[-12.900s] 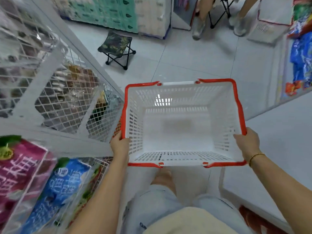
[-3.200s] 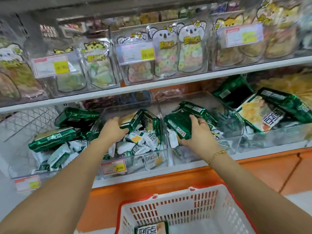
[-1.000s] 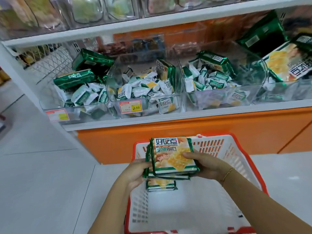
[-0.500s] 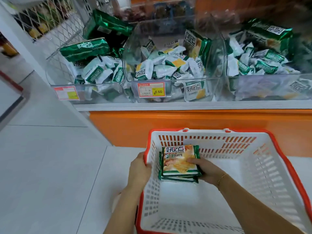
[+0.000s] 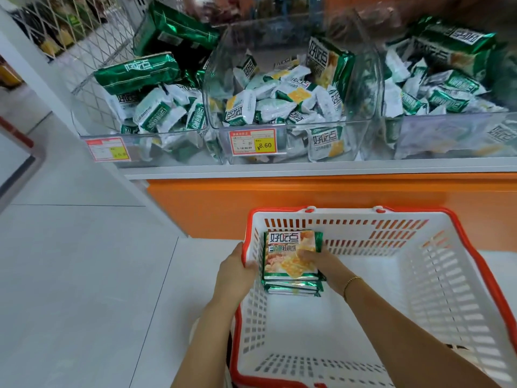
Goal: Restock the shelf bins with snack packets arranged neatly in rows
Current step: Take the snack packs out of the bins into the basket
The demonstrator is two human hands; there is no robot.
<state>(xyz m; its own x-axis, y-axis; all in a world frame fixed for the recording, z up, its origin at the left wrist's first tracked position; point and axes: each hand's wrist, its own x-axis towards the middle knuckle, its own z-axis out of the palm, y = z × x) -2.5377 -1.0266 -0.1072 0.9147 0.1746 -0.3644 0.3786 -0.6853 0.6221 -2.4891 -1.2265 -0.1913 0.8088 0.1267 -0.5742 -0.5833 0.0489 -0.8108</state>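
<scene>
A white basket [image 5: 436, 278] with a red rim stands on the floor below the shelf. In its far left corner lies a stack of green biscuit packets [image 5: 289, 256]. My right hand [image 5: 324, 266] rests on the stack's right side, fingers over the top packet. My left hand [image 5: 236, 271] grips the basket's left rim beside the stack. Above, the clear shelf bins hold small green-and-white snack packets in loose heaps: a left bin [image 5: 92, 130], a middle bin [image 5: 361, 130] and a right bin [image 5: 447, 135]. Larger green packets [image 5: 137, 72] lie on top of them.
An orange shelf base [image 5: 279, 197] runs behind the basket. Price tags [image 5: 253, 142] hang on the bin fronts. A white wire mesh panel [image 5: 84, 32] closes the shelf's left end. Pale tiled floor [image 5: 84, 275] spreads to the left.
The stack of packets has come down from above the basket into its far left corner. My left hand has left the stack and taken the basket rim.
</scene>
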